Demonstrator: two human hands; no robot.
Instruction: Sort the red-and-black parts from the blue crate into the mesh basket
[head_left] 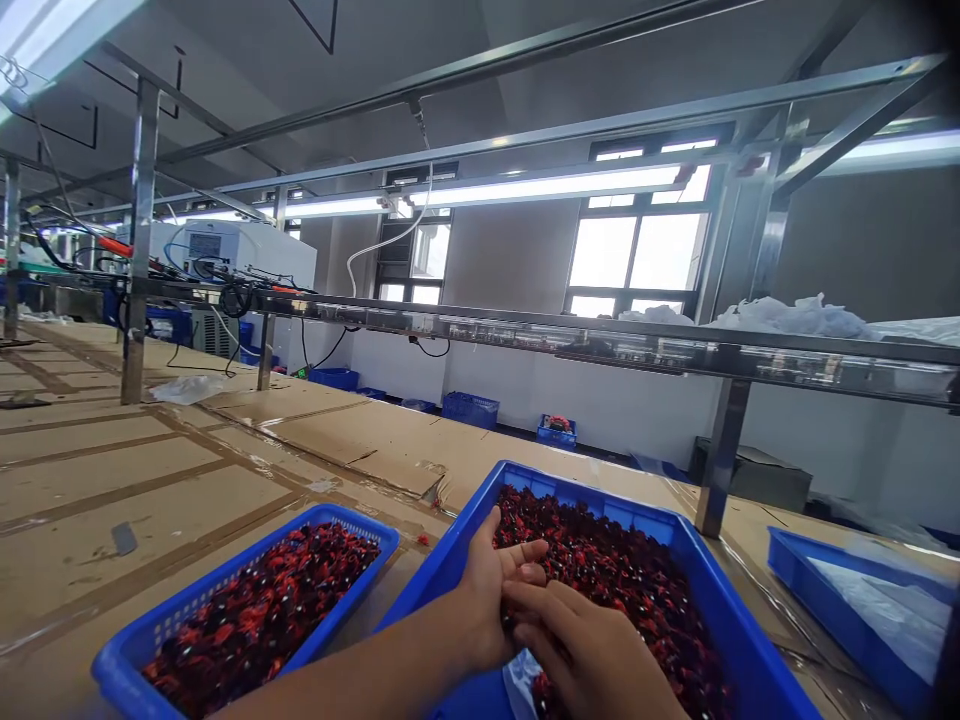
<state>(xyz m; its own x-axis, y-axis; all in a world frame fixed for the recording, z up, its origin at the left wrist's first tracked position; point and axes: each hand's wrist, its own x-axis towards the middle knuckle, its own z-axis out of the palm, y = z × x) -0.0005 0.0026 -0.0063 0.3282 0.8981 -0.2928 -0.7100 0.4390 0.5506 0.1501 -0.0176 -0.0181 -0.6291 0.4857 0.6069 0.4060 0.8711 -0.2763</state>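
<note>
Holds left hand [487,590] half-open against curled right hand [589,640], over tray [731,615] near left edge, presumably to catch any drops; cannot tell whether grasping anything. Finds red pieces [600,550] heaped in tray, also in basket [337,606] off its left edge.

Smooth, glossy plastic for the large tray [742,620] and perforated basket [349,602]; rough-looking, with shiny flecks, across the red-and-black pieces [600,550]. Matt cardboard over the tabletop [225,500], under shinier tape [120,503]. Polished metal for the shelf frame [141,240].

No readable text, brands, numbers, signs
</note>
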